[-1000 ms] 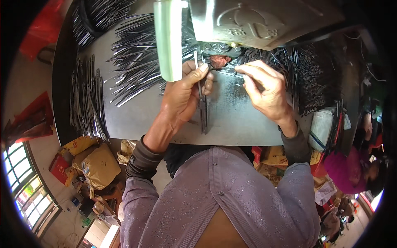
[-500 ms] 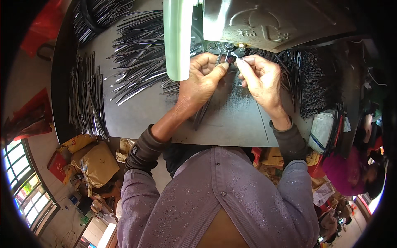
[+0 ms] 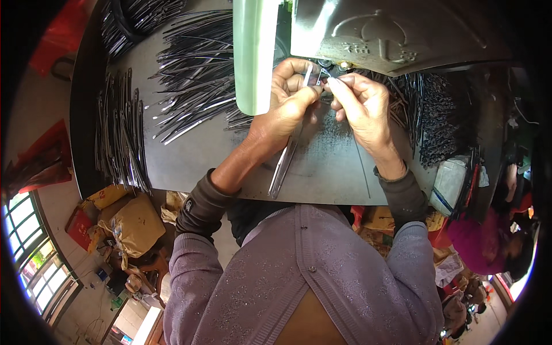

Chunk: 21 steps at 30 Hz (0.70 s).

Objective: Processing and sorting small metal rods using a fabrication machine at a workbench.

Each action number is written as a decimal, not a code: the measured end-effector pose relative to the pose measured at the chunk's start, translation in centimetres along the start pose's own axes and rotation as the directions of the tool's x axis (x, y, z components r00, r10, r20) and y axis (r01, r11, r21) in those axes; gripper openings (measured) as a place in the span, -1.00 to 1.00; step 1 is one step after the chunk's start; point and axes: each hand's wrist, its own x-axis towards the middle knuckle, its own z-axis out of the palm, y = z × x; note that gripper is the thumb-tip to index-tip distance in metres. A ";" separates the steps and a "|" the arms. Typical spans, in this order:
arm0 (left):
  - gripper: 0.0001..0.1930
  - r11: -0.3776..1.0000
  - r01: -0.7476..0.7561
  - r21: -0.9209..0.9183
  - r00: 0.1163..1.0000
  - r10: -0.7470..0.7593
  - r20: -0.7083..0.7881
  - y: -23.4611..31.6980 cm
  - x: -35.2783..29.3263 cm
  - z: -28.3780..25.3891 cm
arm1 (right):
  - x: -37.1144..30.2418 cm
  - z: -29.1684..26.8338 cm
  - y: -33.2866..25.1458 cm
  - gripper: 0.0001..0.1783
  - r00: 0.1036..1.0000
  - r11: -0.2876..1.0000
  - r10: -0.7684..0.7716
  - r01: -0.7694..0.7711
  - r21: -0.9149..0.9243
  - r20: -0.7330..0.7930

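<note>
Above the grey metal surface [image 3: 201,158], the two hands are close together. The left hand [image 3: 287,102] is closed, thumb against fingers, on long, thin, dark-and-silver metal strips [image 3: 283,169] — they slant down beside its forearm. The right hand [image 3: 365,106] pinches a slim, dark, straight rod [image 3: 361,161] between thumb and fingers. To the left lies a fanned pile of glossy black strips [image 3: 195,69].

Held left hand [image 3: 290,106] and right hand [image 3: 367,109] close together in thumb-and-finger pinches, extended left forearm [image 3: 244,160] and right forearm [image 3: 402,192] forward, and angled both inward (the left more sharply).
</note>
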 end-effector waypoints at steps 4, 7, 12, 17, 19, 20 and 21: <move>-0.73 0.998 0.000 -0.058 1.000 -0.002 -0.026 0.2 0.1 0.0 | 0.0 -0.1 -0.1 -0.88 0.999 0.997 0.042 -0.044 0.057 0.025; -0.72 0.999 -0.013 -0.049 1.000 0.012 -0.022 0.2 0.0 0.0 | 0.0 -0.1 0.2 -0.87 0.997 0.997 0.060 -0.062 0.053 0.038; -0.72 0.999 -0.027 0.024 1.000 0.027 0.007 0.5 0.3 0.0 | 0.2 0.1 0.0 -0.88 0.998 0.982 0.061 -0.066 0.179 0.033; -0.72 0.998 -0.063 -0.027 0.997 0.061 -0.043 0.4 1.3 0.8 | 0.7 0.2 0.0 -0.91 0.998 0.962 0.060 -0.057 0.266 -0.003; -0.74 0.998 -0.056 -0.013 0.997 0.056 -0.048 0.4 1.5 0.7 | 0.9 0.1 0.2 -0.90 0.998 0.957 0.062 -0.061 0.282 0.007; -0.76 0.999 -0.049 0.015 0.998 0.049 -0.047 0.5 1.4 0.7 | 0.9 0.0 0.4 -0.90 0.998 0.955 0.064 -0.065 0.291 0.011; -0.79 0.998 -0.040 0.044 0.998 0.043 -0.047 0.6 1.4 0.6 | 1.0 -0.1 0.6 -0.89 0.998 0.954 0.054 -0.057 0.295 0.015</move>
